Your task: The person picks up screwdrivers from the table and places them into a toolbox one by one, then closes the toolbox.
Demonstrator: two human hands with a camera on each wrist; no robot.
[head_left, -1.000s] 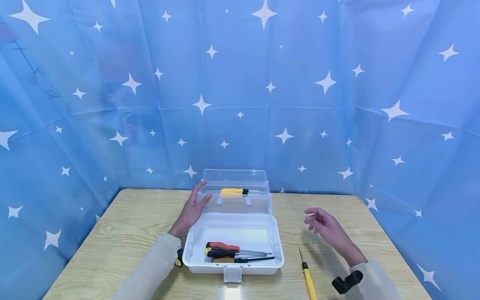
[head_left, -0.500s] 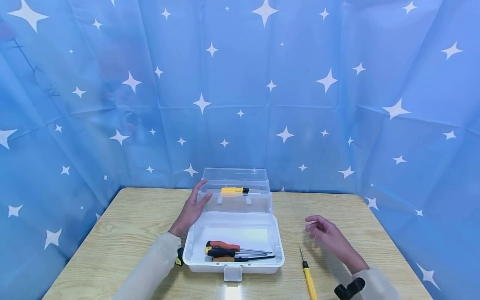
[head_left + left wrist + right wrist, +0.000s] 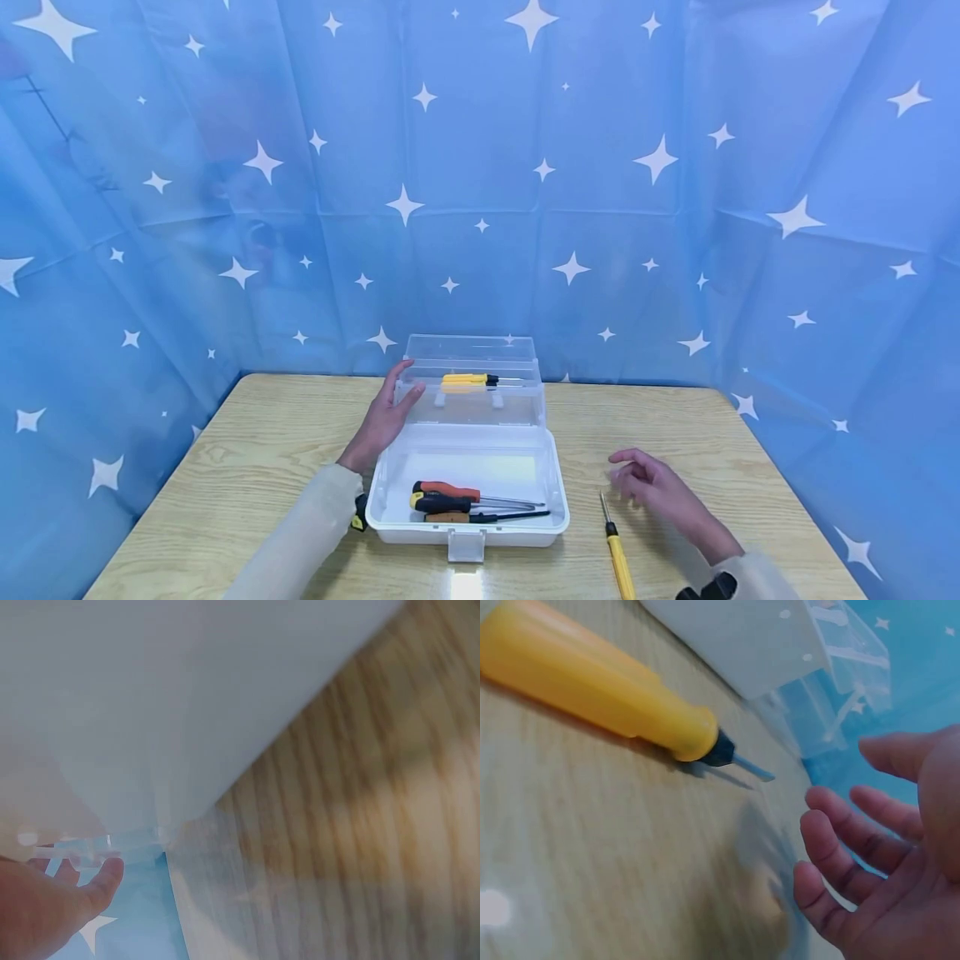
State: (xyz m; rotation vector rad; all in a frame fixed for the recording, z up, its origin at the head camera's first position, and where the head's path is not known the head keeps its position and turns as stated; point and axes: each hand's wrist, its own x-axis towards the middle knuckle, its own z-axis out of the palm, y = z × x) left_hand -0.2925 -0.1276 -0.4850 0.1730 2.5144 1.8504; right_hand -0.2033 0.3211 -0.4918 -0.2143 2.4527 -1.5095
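A white plastic toolbox stands with its clear lid raised. My left hand holds the lid's left edge, thumb in front. Inside the box lie a red-handled screwdriver, a black-and-yellow one and an orange-brown-handled one. Yellow-handled screwdrivers show in the lid's compartment. To the right of the box, a yellow screwdriver lies on the table, tip pointing away from me. My right hand hovers just right of its tip, holding nothing, fingers loosely bent; the right wrist view shows a gap between fingers and screwdriver.
The wooden table extends on both sides of the toolbox. Its clear front latch hangs down. A blue curtain with white stars closes off the back and sides.
My right hand has moved down and nearer to me, toward the yellow screwdriver on the table. The left hand and the toolbox stay in place.
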